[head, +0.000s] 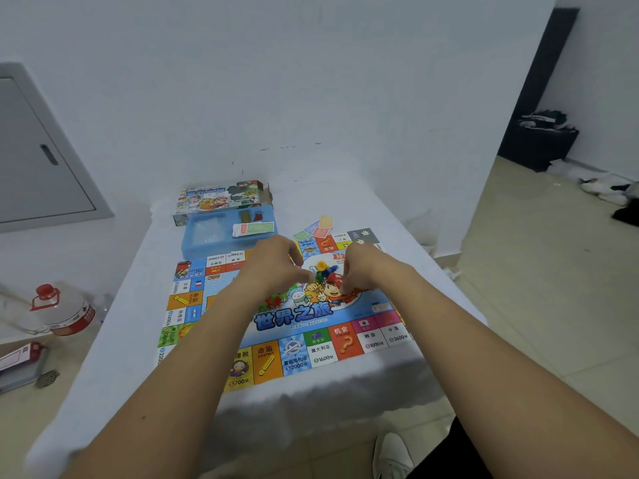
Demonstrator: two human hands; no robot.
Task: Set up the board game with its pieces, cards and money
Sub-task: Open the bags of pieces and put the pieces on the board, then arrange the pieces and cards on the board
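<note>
Both my forearms reach forward, bare, converging toward centre. My left hand (pixel 273 262) is palm down, fingers curled loosely, thumb tip pointing right. My right hand (pixel 359 267) sits just beside it, fingers bent downward, tips pinched together low. The hands are close but apart.

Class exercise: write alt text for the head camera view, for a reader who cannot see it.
Two bare hands, left and right, meet over small coloured game pieces at the centre of a colourful board on a white table. Behind it sit a blue tray holding cards and the box lid.
</note>
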